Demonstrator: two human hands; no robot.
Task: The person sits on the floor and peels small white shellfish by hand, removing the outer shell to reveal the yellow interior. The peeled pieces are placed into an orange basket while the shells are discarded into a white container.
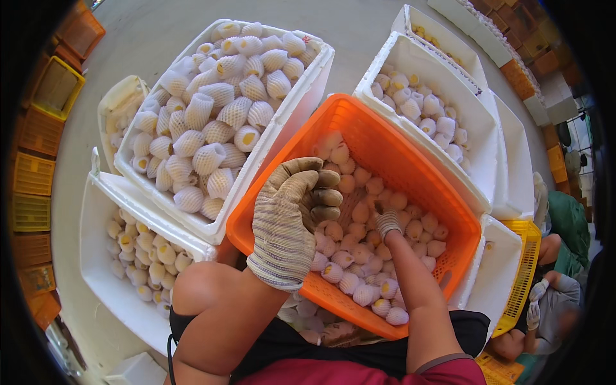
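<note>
An orange plastic crate (385, 139) stands tilted before me, holding many yellow fruits in white foam net sleeves (332, 272). My left hand (296, 211), in a striped work glove with brown coated fingers, is raised over the crate's left side, its fingers curled; whether anything lies inside them cannot be seen. My right hand (386, 219), gloved too, reaches down among the netted fruits in the crate. Its fingertips are partly hidden, so a hold on a fruit cannot be made out. Beyond the crate to the left, a white foam box (298, 120) is heaped with netted fruits (209, 159).
More white foam boxes with netted fruits stand at lower left (130, 192) and upper right (462, 101). A yellow crate (527, 269) is at the right, near a co-worker (558, 303) in gloves. Stacked crates (36, 173) line the left edge.
</note>
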